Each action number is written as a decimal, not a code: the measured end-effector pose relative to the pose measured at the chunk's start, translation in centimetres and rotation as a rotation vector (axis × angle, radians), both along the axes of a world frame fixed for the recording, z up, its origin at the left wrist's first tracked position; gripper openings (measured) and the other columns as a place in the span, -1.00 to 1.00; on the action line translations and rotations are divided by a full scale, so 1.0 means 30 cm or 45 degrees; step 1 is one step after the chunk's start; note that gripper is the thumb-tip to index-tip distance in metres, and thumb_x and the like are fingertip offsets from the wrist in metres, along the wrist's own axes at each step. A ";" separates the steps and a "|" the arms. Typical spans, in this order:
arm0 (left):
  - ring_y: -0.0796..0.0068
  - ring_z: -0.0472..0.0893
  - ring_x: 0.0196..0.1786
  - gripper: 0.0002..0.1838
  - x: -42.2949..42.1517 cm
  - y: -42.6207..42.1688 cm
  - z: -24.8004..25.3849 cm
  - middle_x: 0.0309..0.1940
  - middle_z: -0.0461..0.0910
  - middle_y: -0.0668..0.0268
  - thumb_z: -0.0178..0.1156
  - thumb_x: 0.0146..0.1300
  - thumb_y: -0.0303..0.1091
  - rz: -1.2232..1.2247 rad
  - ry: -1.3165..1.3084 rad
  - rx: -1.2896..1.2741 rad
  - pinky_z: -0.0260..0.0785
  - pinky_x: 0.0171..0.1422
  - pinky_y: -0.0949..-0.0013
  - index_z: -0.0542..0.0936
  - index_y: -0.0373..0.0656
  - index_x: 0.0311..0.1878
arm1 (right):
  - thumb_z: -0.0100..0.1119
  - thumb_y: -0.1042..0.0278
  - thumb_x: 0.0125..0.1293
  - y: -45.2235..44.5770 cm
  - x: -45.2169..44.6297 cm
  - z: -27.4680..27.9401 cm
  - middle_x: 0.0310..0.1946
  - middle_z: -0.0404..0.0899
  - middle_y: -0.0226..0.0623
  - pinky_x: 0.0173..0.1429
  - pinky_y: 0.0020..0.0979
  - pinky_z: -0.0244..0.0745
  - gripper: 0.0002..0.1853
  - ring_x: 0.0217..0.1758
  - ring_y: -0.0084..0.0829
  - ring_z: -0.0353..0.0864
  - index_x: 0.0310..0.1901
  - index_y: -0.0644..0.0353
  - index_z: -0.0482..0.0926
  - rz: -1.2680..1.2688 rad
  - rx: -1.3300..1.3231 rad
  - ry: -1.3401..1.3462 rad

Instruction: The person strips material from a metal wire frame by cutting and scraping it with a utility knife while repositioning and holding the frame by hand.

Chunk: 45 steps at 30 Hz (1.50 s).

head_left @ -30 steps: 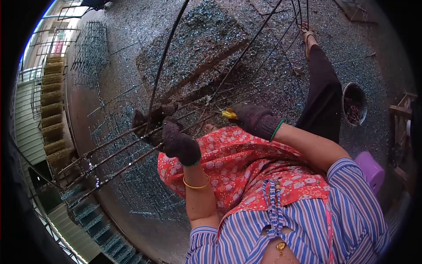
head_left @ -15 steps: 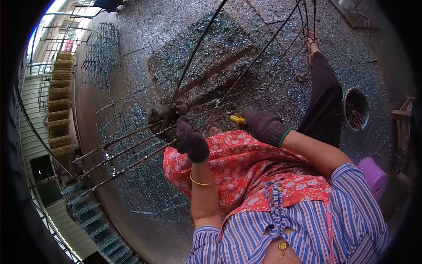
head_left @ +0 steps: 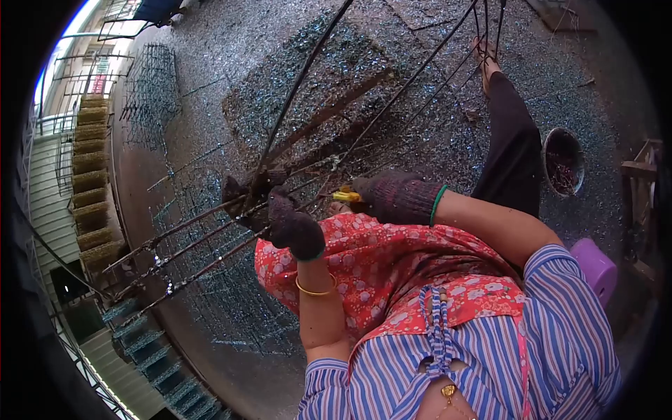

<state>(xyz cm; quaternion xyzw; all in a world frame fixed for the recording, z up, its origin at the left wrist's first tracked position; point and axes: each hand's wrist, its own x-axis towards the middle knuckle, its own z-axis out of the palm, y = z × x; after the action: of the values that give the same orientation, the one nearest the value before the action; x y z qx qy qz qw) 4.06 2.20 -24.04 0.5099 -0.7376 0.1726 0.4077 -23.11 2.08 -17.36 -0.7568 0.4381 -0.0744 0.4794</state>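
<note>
My left hand (head_left: 297, 227), in a dark knit glove, is closed around long thin dark metal rods (head_left: 203, 241) above the lap. A dark gloved-looking mass (head_left: 255, 187) lies against the rods beyond the thumb; I cannot tell its exact shape. My right hand (head_left: 402, 199), in a similar glove with a green cuff, is closed on a small yellow tool (head_left: 346, 197) whose kind I cannot make out. Its yellow end points left, close to the rods. Long rods (head_left: 308, 66) rise from the left hand toward the top. Glittering bits cling to the lower rods.
Shiny scraps cover the floor (head_left: 210, 42), with a large glittering slab (head_left: 301, 91) ahead. A bucket (head_left: 564, 162) with thin dark reddish pieces stands at right, near a purple stool (head_left: 595, 269). Wire racks (head_left: 150, 94) and stacked brush-like rows (head_left: 91, 164) line the left.
My right hand has moved left with the yellow tool, nearer the rods and my left hand. My left hand and the rods have shifted slightly left in view.
</note>
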 end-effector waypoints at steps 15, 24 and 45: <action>0.12 0.59 -0.02 -0.45 -0.097 0.042 0.104 -0.06 0.57 0.00 -0.19 0.48 -0.05 0.050 0.040 0.025 0.43 0.15 0.15 0.55 -0.44 -0.05 | 0.10 0.12 0.25 -0.082 -0.056 -0.149 -0.27 0.64 -0.02 -0.13 -0.06 0.51 -0.68 -0.19 0.00 0.64 -0.10 0.17 0.60 0.232 0.062 0.297; 0.11 0.55 0.07 -0.58 0.083 0.026 -0.077 0.02 0.54 0.00 -0.14 0.44 -0.22 -0.089 0.194 0.054 0.37 0.23 0.17 0.52 -0.42 0.00 | 0.14 0.20 0.19 -0.126 -0.050 -0.142 -0.38 0.63 -0.06 -0.16 -0.10 0.52 -0.75 -0.28 -0.04 0.64 -0.19 0.15 0.63 0.312 -0.001 0.261; 0.20 0.37 0.27 -0.63 0.349 0.256 -0.702 0.21 0.37 0.05 -0.15 0.40 -0.34 0.650 -0.614 0.570 0.15 0.41 0.27 0.36 -0.29 0.20 | 0.20 0.21 0.18 -0.129 -0.051 -0.071 -0.41 0.59 -0.04 -0.22 -0.06 0.47 -0.76 -0.31 -0.02 0.61 -0.21 0.18 0.57 0.465 -0.088 0.268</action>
<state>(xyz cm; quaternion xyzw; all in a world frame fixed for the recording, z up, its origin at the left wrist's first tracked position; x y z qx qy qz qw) 14.52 9.87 -45.09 0.6973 -0.6813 0.2180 0.0465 -24.64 -1.79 -19.48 -0.8432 0.3384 0.0780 0.4103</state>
